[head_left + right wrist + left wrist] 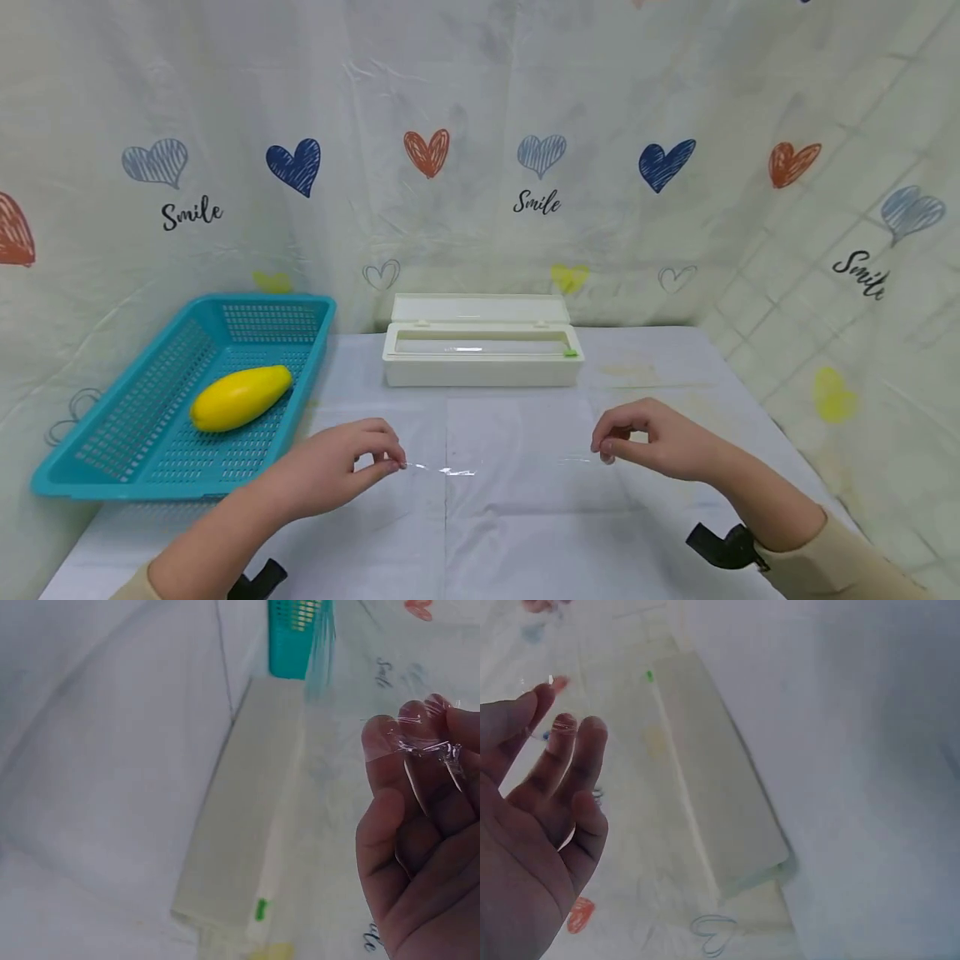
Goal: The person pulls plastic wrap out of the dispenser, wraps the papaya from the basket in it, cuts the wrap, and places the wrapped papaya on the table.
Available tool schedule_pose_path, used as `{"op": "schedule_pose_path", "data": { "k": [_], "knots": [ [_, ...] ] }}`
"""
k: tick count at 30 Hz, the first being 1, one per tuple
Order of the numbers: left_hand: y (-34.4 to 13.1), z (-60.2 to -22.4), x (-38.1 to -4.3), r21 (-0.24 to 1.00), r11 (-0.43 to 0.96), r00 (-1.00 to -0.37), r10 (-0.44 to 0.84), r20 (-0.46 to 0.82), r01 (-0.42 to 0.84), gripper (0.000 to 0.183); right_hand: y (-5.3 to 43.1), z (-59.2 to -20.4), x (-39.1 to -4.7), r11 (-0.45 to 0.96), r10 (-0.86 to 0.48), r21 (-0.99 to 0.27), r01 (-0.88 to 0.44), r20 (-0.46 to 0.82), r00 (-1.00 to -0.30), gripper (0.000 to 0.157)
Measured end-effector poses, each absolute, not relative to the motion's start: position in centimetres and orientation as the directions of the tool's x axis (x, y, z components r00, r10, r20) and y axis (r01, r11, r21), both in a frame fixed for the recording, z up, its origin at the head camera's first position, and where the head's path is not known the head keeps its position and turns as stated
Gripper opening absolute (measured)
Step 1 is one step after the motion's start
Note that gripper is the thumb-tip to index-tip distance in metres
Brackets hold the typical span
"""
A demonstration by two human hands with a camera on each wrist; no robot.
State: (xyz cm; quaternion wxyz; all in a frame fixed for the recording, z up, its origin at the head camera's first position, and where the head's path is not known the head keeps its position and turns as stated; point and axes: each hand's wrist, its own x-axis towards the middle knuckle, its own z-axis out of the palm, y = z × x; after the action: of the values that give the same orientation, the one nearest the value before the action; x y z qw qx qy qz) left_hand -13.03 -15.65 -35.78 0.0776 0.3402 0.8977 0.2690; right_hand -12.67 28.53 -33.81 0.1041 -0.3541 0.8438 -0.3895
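Observation:
A sheet of clear cling film (459,472) stretches between my two hands above the white tablecloth, visible mostly by its glints. Its left edge is pinched by the thumb and index finger of my left hand (341,467). My right hand (663,437) pinches the other edge; in the right wrist view the crinkled film (420,746) lies across the fingertips. Beyond the hands stands a white cling film dispenser box (483,372) with its lid (480,308) raised. A small green slider (571,352) sits at the right end of its front edge.
On the left, a blue plastic basket (63,481) holds a smooth yellow oblong fruit (242,398); my left forearm passes in front of the basket's near right corner. A curtain (480,75) printed with hearts hangs behind the table (517,550) and along its right side.

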Motion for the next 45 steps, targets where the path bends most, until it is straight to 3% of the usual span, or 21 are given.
{"op": "schedule_pose_path", "data": {
  "k": [5, 13, 20, 27, 31, 35, 41, 45],
  "knots": [
    [-15.3, -39.1, -12.9, 0.491, 0.64, -0.737, 0.676, 0.006, 0.591, 0.01, 27.8, -36.7, -12.8, 0.552, -0.679, -0.685, -0.475, -0.04, -0.733, 0.016],
    [-14.4, -42.6, -13.6, 0.41, 0.638, -0.688, 0.725, -0.035, 0.651, 0.007, 27.3, -39.8, -13.1, 0.625, -0.707, -0.528, -0.576, -0.068, -0.704, 0.011],
    [-14.0, -43.6, -13.9, 0.348, 0.622, -0.654, 0.755, -0.032, 0.701, 0.006, 26.6, -41.5, -13.0, 0.706, -0.67, -0.44, -0.555, -0.161, -0.724, 0.013],
    [-14.0, -43.6, -13.8, 0.366, 0.592, -0.632, 0.775, -0.013, 0.718, 0.006, 25.9, -42.0, -12.4, 0.743, -0.654, -0.352, -0.569, -0.197, -0.731, 0.007],
    [-13.8, -43.5, -13.7, 0.411, 0.64, -0.666, 0.739, -0.099, 0.65, 0.006, 25.4, -41.9, -12.1, 0.773, -0.619, -0.344, -0.533, -0.227, -0.752, 0.016],
    [-13.6, -43.4, -13.4, 0.464, 0.697, -0.717, 0.676, -0.17, 0.547, 0.012, 25.4, -41.7, -12.2, 0.772, -0.603, -0.381, -0.508, -0.189, -0.775, 0.031],
    [-13.6, -43.2, -13.2, 0.428, 0.713, -0.728, 0.665, -0.165, 0.555, 0.018, 25.9, -41.6, -12.9, 0.756, -0.578, -0.415, -0.505, -0.063, -0.814, 0.015],
    [-13.5, -43.1, -13.3, 0.43, 0.731, -0.736, 0.648, -0.195, 0.529, 0.021, 26.3, -41.6, -13.1, 0.736, -0.557, -0.478, -0.479, -0.025, -0.83, 0.013]
  ]
}}
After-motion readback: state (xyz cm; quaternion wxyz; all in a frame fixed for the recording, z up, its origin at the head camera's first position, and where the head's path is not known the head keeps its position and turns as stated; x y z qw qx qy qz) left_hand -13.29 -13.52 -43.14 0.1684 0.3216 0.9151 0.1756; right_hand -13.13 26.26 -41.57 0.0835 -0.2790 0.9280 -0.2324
